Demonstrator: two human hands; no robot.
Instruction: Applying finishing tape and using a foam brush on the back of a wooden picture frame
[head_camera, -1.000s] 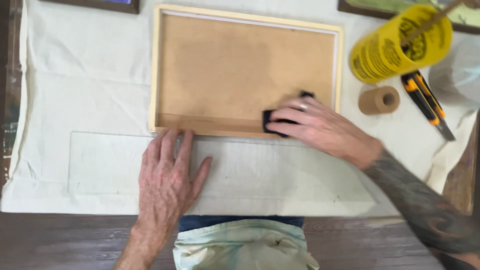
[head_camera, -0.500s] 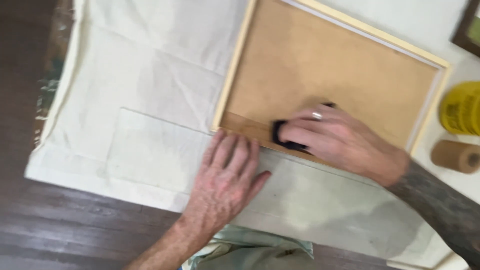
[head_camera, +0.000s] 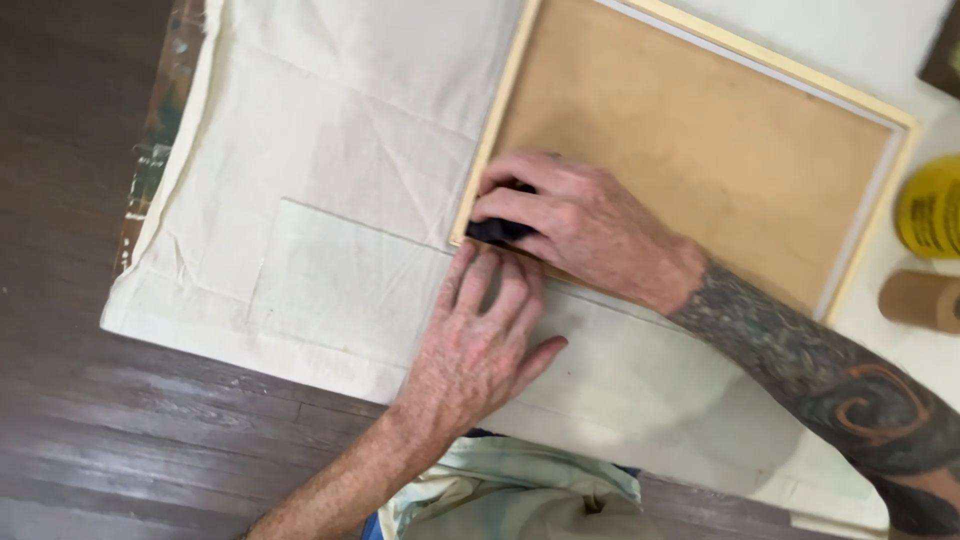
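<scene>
- Dark wood worktop (head_camera: 90, 440) with a pale cloth (head_camera: 300, 180) spread over it.
- Right hand (head_camera: 570, 225) pinches a small black block (head_camera: 497, 231) on the wooden frame (head_camera: 700, 150), mid-frame.
- Left hand (head_camera: 480, 345) lies flat, fingers spread, on the cloth just below.

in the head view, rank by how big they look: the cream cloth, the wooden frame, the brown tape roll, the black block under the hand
1. cream cloth
2. wooden frame
3. brown tape roll and black block: unsure, since the roll is cut off at the edge and the right hand hides most of the block.
</scene>
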